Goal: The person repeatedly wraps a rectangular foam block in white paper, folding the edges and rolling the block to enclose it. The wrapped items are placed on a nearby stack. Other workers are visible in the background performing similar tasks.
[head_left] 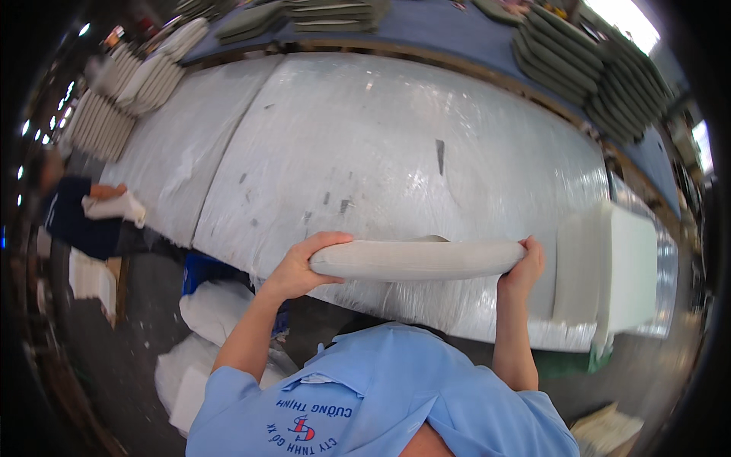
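A cream-white seat cushion is held up on edge in front of my chest, over the near edge of the plastic-wrapped table. My left hand grips its left end, thumb and fingers on opposite sides. Its right end is gripped by my right hand, fingers curled round the corner. The cushion's long side faces me, and its far face is mostly hidden. To the right of my right hand, a stack of white cushions stands on the table.
A co-worker at the left holds a whitish piece. White cushion stacks rise at the far left. Grey-green cushions are piled on a blue table beyond. Plastic bags lie below my left arm.
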### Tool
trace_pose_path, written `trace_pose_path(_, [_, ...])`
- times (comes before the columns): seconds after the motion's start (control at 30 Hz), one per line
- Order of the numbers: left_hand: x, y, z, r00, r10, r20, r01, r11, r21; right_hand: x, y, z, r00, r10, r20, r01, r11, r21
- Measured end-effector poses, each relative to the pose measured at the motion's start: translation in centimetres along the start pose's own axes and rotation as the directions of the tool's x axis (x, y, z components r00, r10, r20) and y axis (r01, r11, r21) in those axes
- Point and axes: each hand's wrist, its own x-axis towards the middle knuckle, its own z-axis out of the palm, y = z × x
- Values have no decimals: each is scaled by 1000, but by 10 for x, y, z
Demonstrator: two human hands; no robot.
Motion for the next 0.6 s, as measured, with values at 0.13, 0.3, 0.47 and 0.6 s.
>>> trace_pose_path(0.13, [-15,-14,-9,992,97,85,-117,951,287,-64,2,-37,999,-49,13,51,977,-206])
trace_pose_path(0.3, [-18,23,24,927,297,229,-359,524,772,-89,-6,-31,836,-435,335,548,623,-558])
trace_pose_path(0.47, [4,36,77,922,222,316,-386,516,765,-109,-46,8,491,-299,818,870,114,-480])
trace_pose_path(0.6, [16,37,93,878,10,478,-382,615,690,-88,-56,21,457,308,834,812,237,-533])
